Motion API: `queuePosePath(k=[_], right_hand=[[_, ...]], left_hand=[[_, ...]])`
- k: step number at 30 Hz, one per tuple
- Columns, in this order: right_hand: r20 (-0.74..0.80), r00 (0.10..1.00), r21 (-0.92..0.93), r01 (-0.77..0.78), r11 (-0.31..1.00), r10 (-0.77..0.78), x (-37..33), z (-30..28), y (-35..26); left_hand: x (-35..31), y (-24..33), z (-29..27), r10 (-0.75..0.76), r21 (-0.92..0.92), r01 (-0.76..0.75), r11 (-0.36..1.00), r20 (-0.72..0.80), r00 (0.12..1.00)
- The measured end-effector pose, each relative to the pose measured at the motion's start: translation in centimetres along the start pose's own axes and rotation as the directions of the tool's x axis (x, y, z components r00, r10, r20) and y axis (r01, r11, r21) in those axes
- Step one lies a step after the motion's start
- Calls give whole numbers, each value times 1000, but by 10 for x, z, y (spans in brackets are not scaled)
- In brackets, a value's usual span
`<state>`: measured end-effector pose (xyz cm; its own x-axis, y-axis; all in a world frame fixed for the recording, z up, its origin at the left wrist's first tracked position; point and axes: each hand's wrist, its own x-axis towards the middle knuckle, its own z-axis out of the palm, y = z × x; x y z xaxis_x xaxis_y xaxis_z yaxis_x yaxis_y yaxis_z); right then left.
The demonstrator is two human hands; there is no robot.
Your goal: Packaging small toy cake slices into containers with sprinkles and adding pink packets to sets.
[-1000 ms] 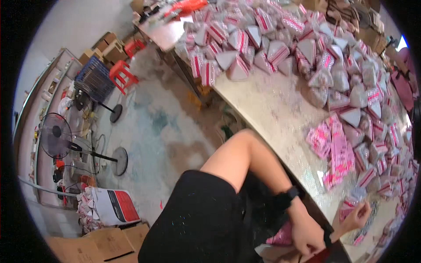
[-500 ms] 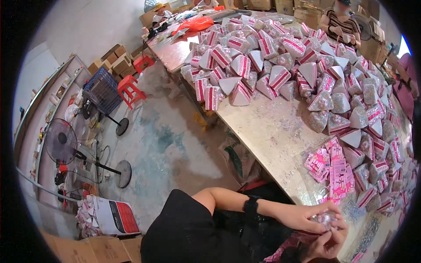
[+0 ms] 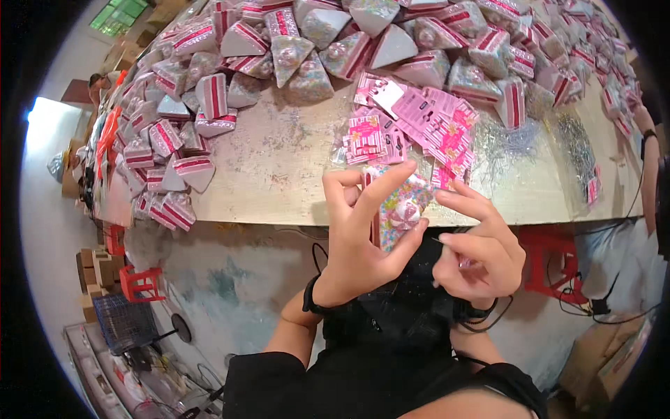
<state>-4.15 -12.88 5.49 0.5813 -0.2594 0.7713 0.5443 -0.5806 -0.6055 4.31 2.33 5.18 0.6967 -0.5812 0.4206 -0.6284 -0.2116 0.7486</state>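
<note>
My left hand (image 3: 366, 227) is closed around a toy cake slice (image 3: 408, 202), its fingers and thumb on opposite sides. Colourful sprinkles cover the slice's top, which carries a pink-and-white swirl, and a pink-and-white edge shows beside my fingers. My right hand (image 3: 481, 244) is beside the narrow tip of the slice, fingers curled. A thin dark line shows at its fingertips, too fine to name, and something pinkish is partly hidden in its palm. Just beyond my hands, pink printed cards (image 3: 426, 126) lie in a loose pile on the table (image 3: 279, 160).
A large heap of similar cake slices (image 3: 324, 52) covers the far side of the table. Thin silvery strands (image 3: 513, 143) lie to the right of the cards. Red stools (image 3: 143, 283) and a blue crate (image 3: 125, 314) stand on the floor. Another person's arm (image 3: 649, 153) shows at far right.
The view has swung to face the table squarely. My hands, earlier together around a shiny piece, are now slightly apart, with the cake slice in the left and its sprinkled top showing.
</note>
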Motion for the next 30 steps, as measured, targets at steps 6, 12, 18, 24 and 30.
queuePosePath(k=[6,12,18,24,30], right_hand=[[72,994,-28,-85,996,86,-5,8,-1],[63,996,12,-57,998,57,-8,16,11],[72,995,-1,-69,998,69,-7,15,12],[68,996,-28,-64,998,66,-7,12,8],[84,993,-41,-85,996,88,-6,13,4]], left_hand=[[-4,1,-2,34,58,-34,998,2,999],[-3,1,-7,4,113,-4,994,-1,1000],[-5,1,-2,-30,82,33,996,-31,999],[-5,3,0,-8,120,10,993,-18,1000],[-10,3,1,-23,128,31,991,-59,998]])
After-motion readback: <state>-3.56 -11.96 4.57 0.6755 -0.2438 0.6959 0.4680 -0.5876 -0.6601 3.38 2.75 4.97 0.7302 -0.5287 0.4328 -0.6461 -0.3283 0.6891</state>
